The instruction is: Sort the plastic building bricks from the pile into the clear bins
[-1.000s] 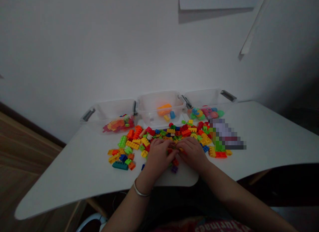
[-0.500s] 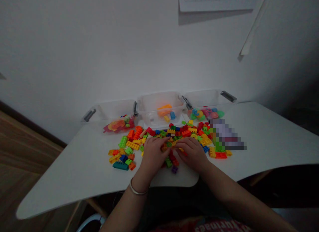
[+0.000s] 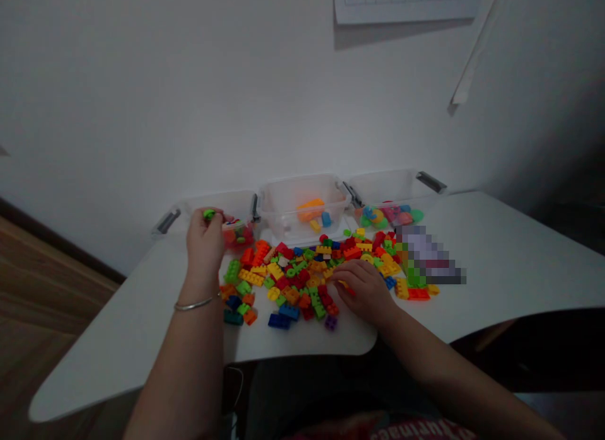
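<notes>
My left hand (image 3: 207,243) is raised at the front of the left clear bin (image 3: 220,203), its fingers closed on a small bright green toy piece (image 3: 208,214), likely a building brick. Red and other coloured toy pieces (image 3: 239,233) show through that bin's wall beside the fingers. On the right side of the loose brick pile, my right hand (image 3: 366,292) rests with its fingers curled together, close to yellow and red bricks. Whatever lies under those fingertips is hidden. Red bricks (image 3: 328,298), a green brick (image 3: 317,304) and a purple brick (image 3: 331,323) lie just left of it.
A middle clear bin (image 3: 307,191) holds a few orange, yellow and blue pieces. The right clear bin (image 3: 387,188) contains several colourful pieces. A pixelated flat object (image 3: 430,254) lies right of the pile on the white table (image 3: 510,257). The wall stands directly behind the bins.
My left hand has moved from the middle of the pile up and left to the left bin, carrying the green piece. Blue bricks at the pile's front are uncovered. My right hand stays put.
</notes>
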`<state>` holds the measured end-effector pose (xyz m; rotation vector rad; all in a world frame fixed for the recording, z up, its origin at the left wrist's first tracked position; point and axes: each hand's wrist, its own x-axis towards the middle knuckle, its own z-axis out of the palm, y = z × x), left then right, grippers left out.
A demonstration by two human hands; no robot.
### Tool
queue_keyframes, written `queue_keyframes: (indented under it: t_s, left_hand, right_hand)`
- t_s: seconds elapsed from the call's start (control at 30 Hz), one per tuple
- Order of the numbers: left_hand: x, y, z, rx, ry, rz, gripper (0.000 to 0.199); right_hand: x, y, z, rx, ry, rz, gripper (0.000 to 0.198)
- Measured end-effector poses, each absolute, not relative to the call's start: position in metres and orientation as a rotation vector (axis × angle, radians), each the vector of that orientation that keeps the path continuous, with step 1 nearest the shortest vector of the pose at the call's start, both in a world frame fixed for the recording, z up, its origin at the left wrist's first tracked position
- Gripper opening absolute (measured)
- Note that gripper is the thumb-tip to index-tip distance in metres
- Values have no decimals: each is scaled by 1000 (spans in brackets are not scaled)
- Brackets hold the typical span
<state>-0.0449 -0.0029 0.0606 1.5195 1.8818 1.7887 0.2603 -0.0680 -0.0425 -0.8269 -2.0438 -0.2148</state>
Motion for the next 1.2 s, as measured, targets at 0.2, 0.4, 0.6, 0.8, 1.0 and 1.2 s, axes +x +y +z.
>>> queue_keyframes:
  t_s: [0.2, 0.4, 0.6, 0.8, 1.0, 1.2]
  left_hand:
    - [-58, 26, 62, 1818, 2518, 1099, 34]
    - [-42, 26, 45, 2185, 2782, 566, 53]
    - [-43, 27, 42, 2193, 2818, 488, 59]
    - [-43, 25, 41, 2208, 2737, 612, 57]
    - [-42, 20, 46, 2075, 2536, 1049, 52]
    - [-14, -8, 55, 2219, 2483, 1323, 49]
  right_hand:
    - [261, -67, -43, -819, -2048, -193, 14]
    - [263, -66, -45, -832, -2070, -154, 17]
    - [264, -66, -46, -836, -2082, -143, 17]
    - [265, -66, -45, -827, -2094, -134, 15]
    - [264, -66, -44, -828, -2098, -120, 14]
    - [263, -65, -46, -828, -2092, -148, 14]
